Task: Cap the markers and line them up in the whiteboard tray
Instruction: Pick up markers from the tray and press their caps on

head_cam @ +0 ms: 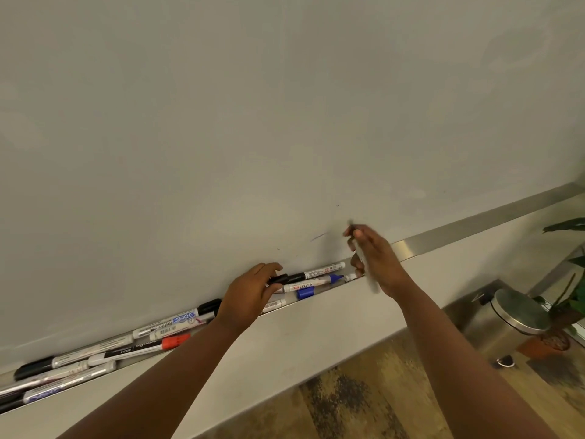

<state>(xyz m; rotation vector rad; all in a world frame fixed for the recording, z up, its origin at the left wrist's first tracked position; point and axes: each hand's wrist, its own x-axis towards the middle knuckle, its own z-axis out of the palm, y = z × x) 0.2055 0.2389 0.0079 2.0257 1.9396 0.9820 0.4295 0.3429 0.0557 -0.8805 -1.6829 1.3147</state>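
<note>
A long metal tray [474, 224] runs along the bottom of the whiteboard [253, 122]. My left hand [250, 296] reaches into the tray and pinches a black cap [278, 278] at the end of a white marker [319, 272]. Just below lie an uncapped blue-tipped marker [311, 283] and a loose blue cap [305, 292]. Above the tray, my right hand [376, 258] grips a blurred grey marker [367, 264] that points up and down. Several more markers [110, 350] lie jumbled in the tray to the left, one with a red cap [175, 340].
A steel pedal bin [519, 315] and a potted plant [557, 312] stand on the wooden floor [364, 400] at the right. A white ledge [285, 337] fronts the tray.
</note>
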